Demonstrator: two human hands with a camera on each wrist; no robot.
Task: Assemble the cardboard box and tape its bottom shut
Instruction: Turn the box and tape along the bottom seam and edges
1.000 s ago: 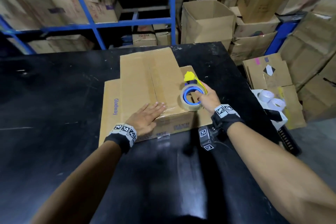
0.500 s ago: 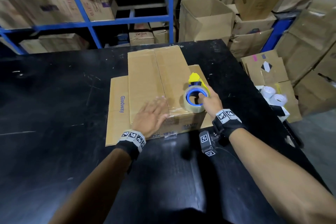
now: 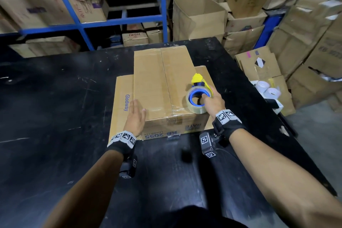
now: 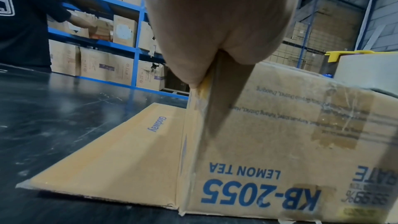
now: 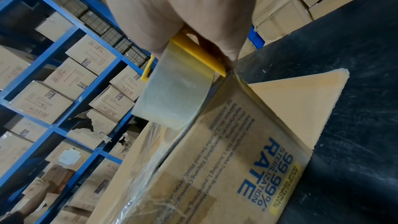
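Cardboard, brown and printed in blue, makes up the one box (image 3: 162, 87) standing upside down near the far right corner of the black table (image 3: 55, 116), its two bottom flaps closed along a centre seam and two lower flaps spread flat on the table at its left and right. From the head view both forearms reach forward: the left hand (image 3: 136, 114) lies with straight fingers against the box's near left edge, thumb on top, gripping nothing, while the right hand (image 3: 212, 101) curls its fingers through the blue core of the one tape dispenser (image 3: 197, 96), a yellow frame carrying a clear roll, resting on the box top near its near right corner. The box sits between the two hands. From the left wrist the left hand (image 4: 215, 28) presses the box's (image 4: 269, 142) upper left corner, and the flat flap (image 4: 120, 156) lies beside it on the table; another person's dark sleeve (image 4: 25, 19) reaches into blue shelving (image 4: 137, 47). From the right wrist the right hand (image 5: 178, 9) grasps the dispenser (image 5: 178, 94), whose roll touches the box's (image 5: 226, 168) top edge.
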